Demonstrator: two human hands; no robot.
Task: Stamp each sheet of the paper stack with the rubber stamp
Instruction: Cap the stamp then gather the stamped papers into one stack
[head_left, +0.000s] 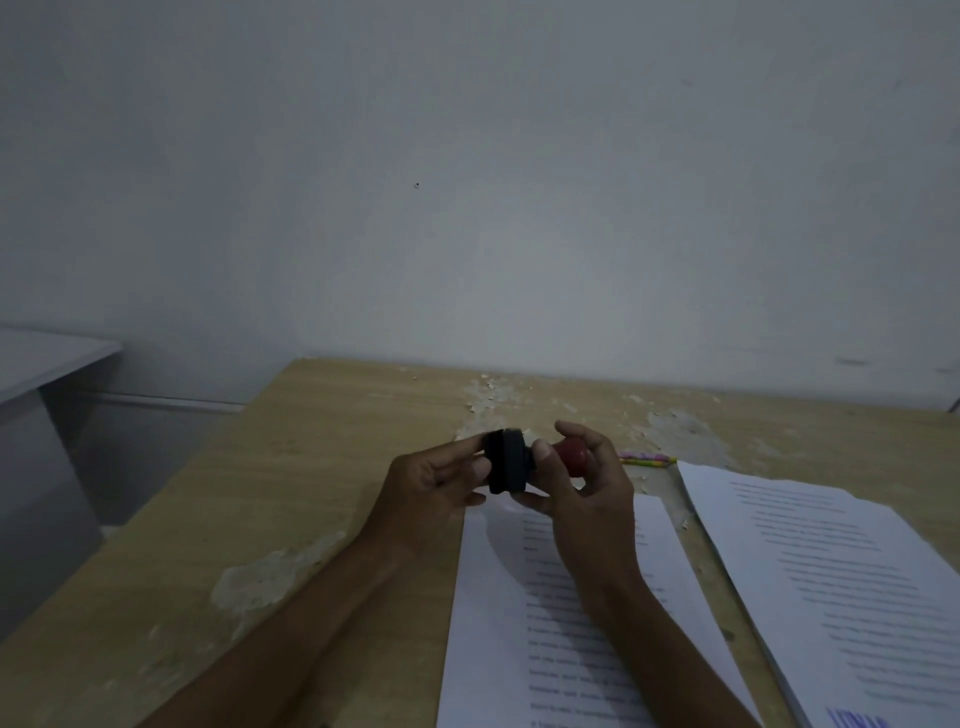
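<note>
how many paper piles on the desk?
2. One pile lies under the forearms in front of the person; the other pile lies to its right, angled, running out of frame. More may lie outside the view.

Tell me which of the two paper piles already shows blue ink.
The right-hand pile, angled beside the pencil: blue marking at its near edge. The pile under the right hand shows only printed text.

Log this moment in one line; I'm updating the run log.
right hand: holds stamp | left hand: grips its base | above sheet

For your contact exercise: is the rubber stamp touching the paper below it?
Apart. The head view shows the rubber stamp held in both hands above the printed sheet.
</note>
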